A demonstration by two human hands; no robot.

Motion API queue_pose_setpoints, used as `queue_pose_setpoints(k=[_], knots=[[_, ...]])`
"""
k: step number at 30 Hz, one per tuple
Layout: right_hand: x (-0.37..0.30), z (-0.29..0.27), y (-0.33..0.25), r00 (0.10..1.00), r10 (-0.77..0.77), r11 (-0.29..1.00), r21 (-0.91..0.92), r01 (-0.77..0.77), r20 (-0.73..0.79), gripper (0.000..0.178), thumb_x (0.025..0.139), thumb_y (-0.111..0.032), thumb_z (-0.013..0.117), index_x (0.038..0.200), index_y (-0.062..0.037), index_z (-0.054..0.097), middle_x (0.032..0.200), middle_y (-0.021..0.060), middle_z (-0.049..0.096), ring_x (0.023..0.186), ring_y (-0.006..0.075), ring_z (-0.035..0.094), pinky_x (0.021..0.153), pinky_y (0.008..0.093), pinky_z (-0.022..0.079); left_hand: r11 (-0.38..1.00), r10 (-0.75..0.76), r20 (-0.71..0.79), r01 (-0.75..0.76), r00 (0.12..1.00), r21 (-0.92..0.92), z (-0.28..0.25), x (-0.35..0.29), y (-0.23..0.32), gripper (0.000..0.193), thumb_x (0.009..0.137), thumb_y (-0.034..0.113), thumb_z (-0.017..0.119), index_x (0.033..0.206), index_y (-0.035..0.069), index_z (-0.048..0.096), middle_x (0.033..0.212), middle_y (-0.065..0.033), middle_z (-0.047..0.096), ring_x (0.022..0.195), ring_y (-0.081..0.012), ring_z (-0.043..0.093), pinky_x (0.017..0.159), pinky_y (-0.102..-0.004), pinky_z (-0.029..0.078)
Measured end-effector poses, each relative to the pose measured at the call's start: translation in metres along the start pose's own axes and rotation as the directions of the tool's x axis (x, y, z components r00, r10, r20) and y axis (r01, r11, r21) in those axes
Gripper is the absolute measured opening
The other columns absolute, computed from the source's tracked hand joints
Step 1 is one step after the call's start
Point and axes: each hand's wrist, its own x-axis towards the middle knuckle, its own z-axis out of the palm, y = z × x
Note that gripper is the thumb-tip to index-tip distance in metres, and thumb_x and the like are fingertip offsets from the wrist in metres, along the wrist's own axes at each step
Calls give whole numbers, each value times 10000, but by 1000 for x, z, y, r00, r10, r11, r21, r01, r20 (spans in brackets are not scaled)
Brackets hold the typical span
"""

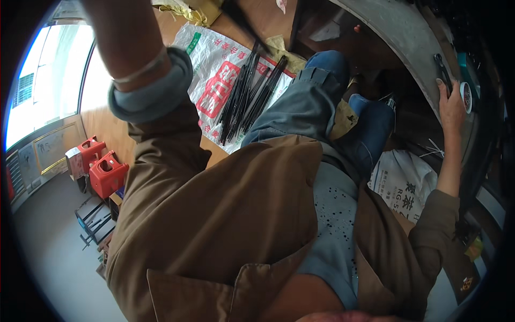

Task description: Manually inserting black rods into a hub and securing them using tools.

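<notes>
My left forearm, its sleeve rolled back, reaches up past the upper edge, so that hand is out of view. A blurred black strip slants down from the top edge; what holds it does not show. On the grey table at the right, my right hand has its thumb and fingers closed about the lower end of a slim black tool, whose exact kind I cannot make out. Beside that hand stands a small white round item. A bundle of long black strips lies on a white printed sack.
The curved grey tabletop borders my right side. Under it lies another white sack by my jeans-clad legs. Red plastic stools and a dark metal frame stand at the left. Yellowish wrapping lies at the top.
</notes>
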Motion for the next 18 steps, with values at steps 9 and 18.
queue_pose_setpoints(k=[9,18], knots=[[-4,7,-9,896,-200,975,8,222,-396,353,788,-237,700,1085,-65,620,1064,117,613,992,312,562,842,417,435,426,-323,339,-184,883,886,-71,-195,-342,341,869,55,482,1198,94,564,1119,-187,555,980,-377,566,807,-423,481],[5,-20,160,845,232,964,-6,-267,-481,127,818,-232,624,901,-146,668,928,52,634,894,295,591,741,446,437,-115,-807,-214,209,550,971,-60,-248,-393,915,773,579,618,1459,118,224,1373,-248,378,1250,-433,379,966,-579,340]])
